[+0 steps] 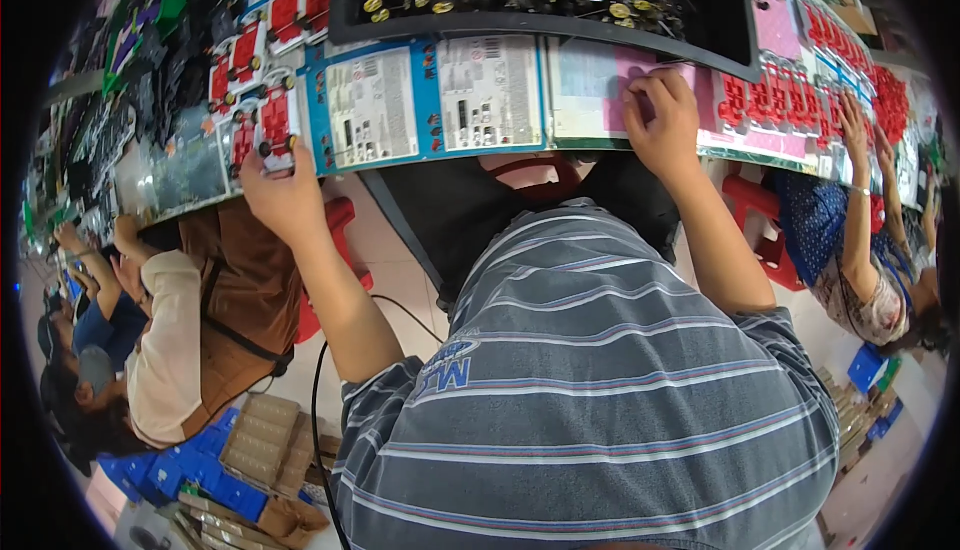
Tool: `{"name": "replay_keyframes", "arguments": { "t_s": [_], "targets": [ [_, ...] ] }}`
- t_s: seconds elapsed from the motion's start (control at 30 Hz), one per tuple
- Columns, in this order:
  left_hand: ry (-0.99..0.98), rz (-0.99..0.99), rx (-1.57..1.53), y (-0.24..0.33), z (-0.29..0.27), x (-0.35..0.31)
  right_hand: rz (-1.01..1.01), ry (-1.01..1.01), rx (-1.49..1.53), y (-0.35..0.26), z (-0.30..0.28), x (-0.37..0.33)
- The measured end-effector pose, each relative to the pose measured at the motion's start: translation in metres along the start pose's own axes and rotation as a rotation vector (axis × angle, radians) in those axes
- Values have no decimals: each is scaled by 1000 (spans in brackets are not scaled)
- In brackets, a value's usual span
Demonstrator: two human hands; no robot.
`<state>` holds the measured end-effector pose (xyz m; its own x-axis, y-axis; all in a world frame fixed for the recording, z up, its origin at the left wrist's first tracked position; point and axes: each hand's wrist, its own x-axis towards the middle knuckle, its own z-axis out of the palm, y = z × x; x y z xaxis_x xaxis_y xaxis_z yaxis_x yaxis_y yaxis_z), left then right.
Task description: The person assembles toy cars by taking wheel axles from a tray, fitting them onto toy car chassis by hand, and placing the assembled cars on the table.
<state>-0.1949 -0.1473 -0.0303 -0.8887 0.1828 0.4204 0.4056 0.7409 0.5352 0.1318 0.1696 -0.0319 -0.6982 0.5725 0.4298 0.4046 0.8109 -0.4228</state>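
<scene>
left hand: the left hand (283, 193) reaches out to the table edge and pinches the near end of a blister pack of red parts (272, 128), thumb and fingers closed on it, seemingly to draw it off the row
right hand: the right hand (662, 122) presses curled fingertips on a pink card (620, 80) at the table's near edge; whether it grips the card or only pins it flat, I cannot tell
blue-bordered cards: two printed cards (420, 98) lie face up between the hands, side by side, within easy reach of both
black tray: a black tray (540, 22) full of small dark and brass-coloured parts sits just behind the cards, close enough to pick from
red packs: more red blister packs (800, 100) run along the table to the right, laid in a row
surface: a long worktable (190, 175), crowded edge to edge
room: a shared work line; a person's arm (855, 180) works at the right, other people sit at the left, red stools (745, 200) and cardboard trays (262, 435) stand on the pale floor
</scene>
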Motion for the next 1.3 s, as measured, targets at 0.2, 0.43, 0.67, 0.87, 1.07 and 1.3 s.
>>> {"name": "replay_keyframes", "arguments": {
  "t_s": [0.2,0.43,0.67,0.87,1.07,1.3],
  "targets": [
    [-37,-4,100,13,-19,-6,27,-14,171,-8,-33,-9],
    [52,231,58,35,-14,-22,221,-28,-200,22,-75,-28],
    [-434,21,-631,109,28,-85,284,-5,-353,35,-76,-39],
    [-936,287,-793,189,45,-156,335,27,-215,3,-88,-63],
    [-1847,-223,-1449,214,67,-176,-75,-138,338,-33,-106,-79],
    [-1585,-405,-1614,231,69,-144,35,153,-78,83,-138,32]
  ]
}}
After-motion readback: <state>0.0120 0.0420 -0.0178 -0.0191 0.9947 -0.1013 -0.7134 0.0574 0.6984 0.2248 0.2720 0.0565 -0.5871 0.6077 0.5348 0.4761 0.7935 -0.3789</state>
